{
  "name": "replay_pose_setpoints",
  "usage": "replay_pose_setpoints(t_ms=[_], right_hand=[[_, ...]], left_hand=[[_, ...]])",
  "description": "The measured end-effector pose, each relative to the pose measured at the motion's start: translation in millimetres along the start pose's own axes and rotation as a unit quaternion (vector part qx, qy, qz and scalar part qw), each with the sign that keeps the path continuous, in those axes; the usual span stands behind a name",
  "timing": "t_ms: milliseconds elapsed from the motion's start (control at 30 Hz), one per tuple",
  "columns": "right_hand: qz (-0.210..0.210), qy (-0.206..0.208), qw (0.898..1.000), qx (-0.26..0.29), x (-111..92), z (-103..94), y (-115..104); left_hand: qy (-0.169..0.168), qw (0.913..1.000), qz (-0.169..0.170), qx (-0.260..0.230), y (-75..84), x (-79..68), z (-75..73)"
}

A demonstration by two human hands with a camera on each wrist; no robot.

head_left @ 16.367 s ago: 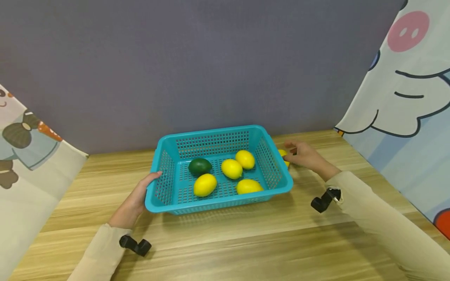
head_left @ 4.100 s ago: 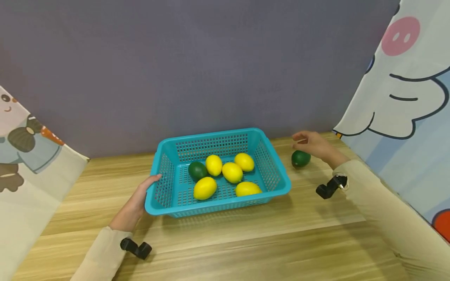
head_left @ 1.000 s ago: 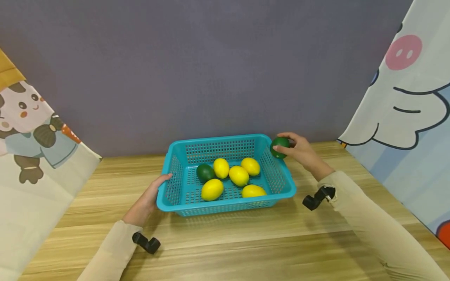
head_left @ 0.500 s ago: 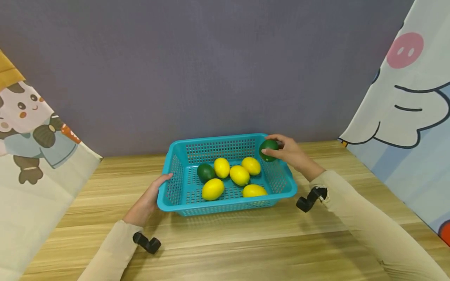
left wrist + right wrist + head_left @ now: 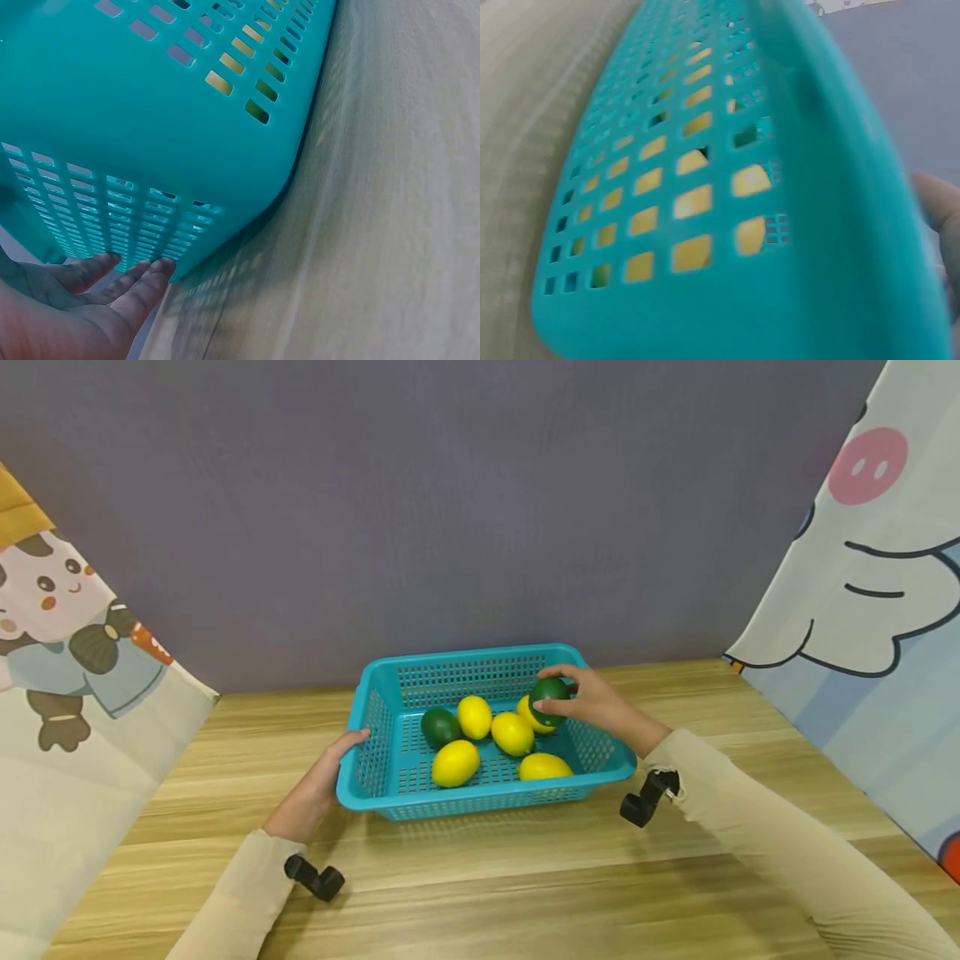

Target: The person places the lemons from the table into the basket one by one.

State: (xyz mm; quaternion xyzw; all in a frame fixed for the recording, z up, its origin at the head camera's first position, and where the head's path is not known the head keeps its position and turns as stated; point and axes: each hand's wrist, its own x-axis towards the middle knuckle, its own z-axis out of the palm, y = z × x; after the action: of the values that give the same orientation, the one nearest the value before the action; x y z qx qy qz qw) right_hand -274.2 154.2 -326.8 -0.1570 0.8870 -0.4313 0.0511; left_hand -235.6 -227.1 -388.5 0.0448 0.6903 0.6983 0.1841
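Note:
A turquoise plastic basket (image 5: 480, 789) with slotted walls stands on the table. My left hand (image 5: 318, 781) grips its left side, thumb hooked over the rim; in the left wrist view its fingers (image 5: 142, 289) lie against the outer wall. My right hand (image 5: 592, 697) reaches over the right rim and pinches a dark green avocado (image 5: 550, 697) between thumb and fingers. That avocado is held inside the basket and partly covers a lemon (image 5: 525, 714) at the back right. More lemons (image 5: 455, 764) and another avocado (image 5: 440, 728) lie on the basket floor.
The wood-grain table (image 5: 480, 885) runs up to a grey wall panel (image 5: 450, 510) behind the basket. Cartoon-printed cloths hang at the left (image 5: 90, 710) and right (image 5: 885, 593). Each sleeve carries a small black wrist mount (image 5: 315, 878).
A lemon joined those in the basket. The right hand picked up the avocado from the table right of the basket and carried it left over the rim. The left hand keeps its hold.

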Motion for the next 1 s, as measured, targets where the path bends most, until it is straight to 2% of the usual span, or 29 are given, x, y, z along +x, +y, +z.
replay_pose_setpoints(t_ms=[600,800,1000], right_hand=[[-0.035,-0.054,0.996,-0.063,-1.8,24.1,3.7],[-0.040,-0.078,0.995,-0.049,-4.9,33.5,-5.5],[-0.046,-0.088,0.993,-0.070,-4.7,43.7,-12.9]], left_hand=[[0.001,1.0000,-0.006,0.005,1.9,-1.6,1.3],[-0.003,1.0000,-0.003,0.003,1.0,-1.4,0.2],[-0.008,1.0000,-0.001,0.006,1.3,-1.9,0.6]])
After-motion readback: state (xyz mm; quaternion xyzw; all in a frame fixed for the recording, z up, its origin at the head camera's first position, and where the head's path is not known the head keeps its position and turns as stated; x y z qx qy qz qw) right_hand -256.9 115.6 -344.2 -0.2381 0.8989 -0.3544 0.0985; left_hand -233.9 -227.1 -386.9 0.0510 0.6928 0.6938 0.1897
